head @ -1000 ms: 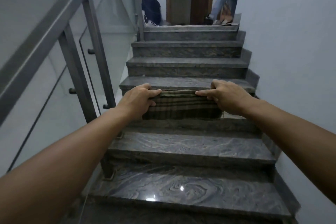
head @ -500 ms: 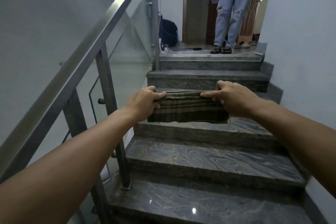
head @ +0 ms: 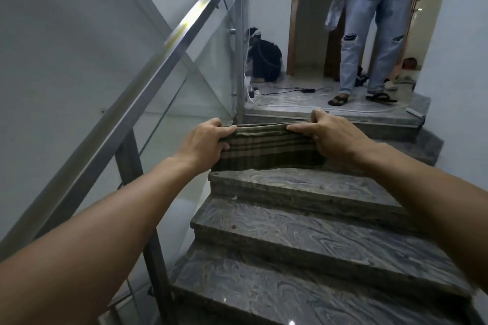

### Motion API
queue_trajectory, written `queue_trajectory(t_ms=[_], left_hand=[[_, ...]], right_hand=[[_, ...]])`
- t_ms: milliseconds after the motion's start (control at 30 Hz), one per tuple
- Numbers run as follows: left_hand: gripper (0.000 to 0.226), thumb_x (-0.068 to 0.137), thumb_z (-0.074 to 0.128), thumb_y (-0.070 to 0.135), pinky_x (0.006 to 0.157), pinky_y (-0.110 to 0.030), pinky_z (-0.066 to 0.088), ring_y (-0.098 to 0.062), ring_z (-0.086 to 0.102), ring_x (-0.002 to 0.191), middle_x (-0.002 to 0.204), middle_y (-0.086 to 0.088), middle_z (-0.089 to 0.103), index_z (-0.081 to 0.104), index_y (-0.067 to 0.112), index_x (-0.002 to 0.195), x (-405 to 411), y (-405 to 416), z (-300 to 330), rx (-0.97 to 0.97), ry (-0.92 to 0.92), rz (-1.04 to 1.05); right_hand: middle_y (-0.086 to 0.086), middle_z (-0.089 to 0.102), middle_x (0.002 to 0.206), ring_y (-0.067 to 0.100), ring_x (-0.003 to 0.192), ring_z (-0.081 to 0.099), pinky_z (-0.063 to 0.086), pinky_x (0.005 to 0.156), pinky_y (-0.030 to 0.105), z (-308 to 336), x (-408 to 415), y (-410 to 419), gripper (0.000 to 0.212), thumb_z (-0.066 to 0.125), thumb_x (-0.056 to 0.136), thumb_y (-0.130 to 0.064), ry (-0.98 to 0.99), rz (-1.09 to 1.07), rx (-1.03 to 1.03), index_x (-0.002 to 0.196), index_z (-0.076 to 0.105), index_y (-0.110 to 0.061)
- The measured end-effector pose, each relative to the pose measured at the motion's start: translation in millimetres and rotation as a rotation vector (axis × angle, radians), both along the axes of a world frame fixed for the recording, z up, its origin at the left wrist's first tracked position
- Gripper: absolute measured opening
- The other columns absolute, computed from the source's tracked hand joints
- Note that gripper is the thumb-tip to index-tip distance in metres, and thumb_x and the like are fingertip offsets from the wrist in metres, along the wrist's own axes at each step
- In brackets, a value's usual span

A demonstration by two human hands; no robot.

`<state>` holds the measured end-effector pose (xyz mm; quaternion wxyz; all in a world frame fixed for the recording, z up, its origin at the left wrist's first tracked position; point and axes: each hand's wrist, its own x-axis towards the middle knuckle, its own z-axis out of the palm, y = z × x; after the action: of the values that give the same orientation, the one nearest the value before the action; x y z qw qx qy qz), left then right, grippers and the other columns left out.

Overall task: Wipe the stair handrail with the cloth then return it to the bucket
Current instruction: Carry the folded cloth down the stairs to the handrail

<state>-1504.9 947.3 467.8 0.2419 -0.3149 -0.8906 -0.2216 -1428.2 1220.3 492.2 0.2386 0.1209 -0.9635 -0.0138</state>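
Note:
A folded brown striped cloth [head: 266, 152] hangs stretched between both hands in front of me, above the upper steps. My left hand [head: 204, 142] grips its left end and my right hand [head: 330, 133] grips its right end. The steel handrail [head: 158, 60] slopes up along the left side, apart from the cloth, ending at a post [head: 239, 47] by the landing. No bucket is in view.
Grey marble steps [head: 303, 232] rise to a landing [head: 343, 108] where a person in jeans and sandals [head: 375, 34] stands holding a plastic bottle. A dark bag [head: 265, 60] and cables lie on the landing. A glass panel [head: 198, 82] fills the railing; white wall on the right.
I have climbed higher: the landing, the standing person and the rail's top post are much nearer. Both hands keep the same grip on the stretched cloth.

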Motion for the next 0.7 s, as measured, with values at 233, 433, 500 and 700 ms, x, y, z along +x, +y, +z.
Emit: queue_trajectory(t_ms=[233, 433, 500, 700], left_hand=[[0.039, 0.090, 0.060, 0.010, 0.084, -0.042, 0.051, -0.026, 0.057, 0.093, 0.100, -0.005, 0.056, 0.058, 0.017, 0.128, -101, 11, 73, 0.012, 0.007, 0.057], [0.041, 0.089, 0.061, 0.010, 0.085, -0.040, 0.049, -0.027, 0.057, 0.094, 0.100, -0.003, 0.056, 0.058, 0.020, 0.129, -193, 28, 129, -0.026, 0.009, 0.063], [0.041, 0.089, 0.061, 0.011, 0.089, -0.043, 0.049, -0.028, 0.058, 0.096, 0.102, -0.004, 0.057, 0.057, 0.020, 0.129, -217, 35, 151, -0.022, 0.013, 0.072], [0.042, 0.090, 0.060, 0.011, 0.090, -0.043, 0.049, -0.027, 0.058, 0.100, 0.106, -0.001, 0.058, 0.056, 0.022, 0.130, -285, 55, 215, -0.027, 0.043, 0.108]], right_hand=[[0.006, 0.039, 0.096, 0.023, 0.079, 0.046, 0.037, 0.068, 0.037, 67, -117, 14, 0.044, 0.041, 0.096, -0.018, 0.004, 0.036, -0.043, 0.131, 0.049, -0.043], [0.007, 0.039, 0.097, 0.022, 0.079, 0.046, 0.040, 0.070, 0.038, 126, -205, 31, 0.043, 0.040, 0.097, -0.019, 0.009, 0.019, -0.046, 0.132, 0.049, -0.043], [0.007, 0.039, 0.097, 0.022, 0.080, 0.047, 0.040, 0.071, 0.038, 146, -232, 36, 0.043, 0.040, 0.098, -0.019, 0.010, 0.013, -0.051, 0.131, 0.049, -0.044], [0.008, 0.043, 0.097, 0.027, 0.082, 0.048, 0.041, 0.068, 0.039, 206, -310, 61, 0.042, 0.044, 0.096, -0.018, 0.063, 0.039, -0.054, 0.128, 0.054, -0.044]])
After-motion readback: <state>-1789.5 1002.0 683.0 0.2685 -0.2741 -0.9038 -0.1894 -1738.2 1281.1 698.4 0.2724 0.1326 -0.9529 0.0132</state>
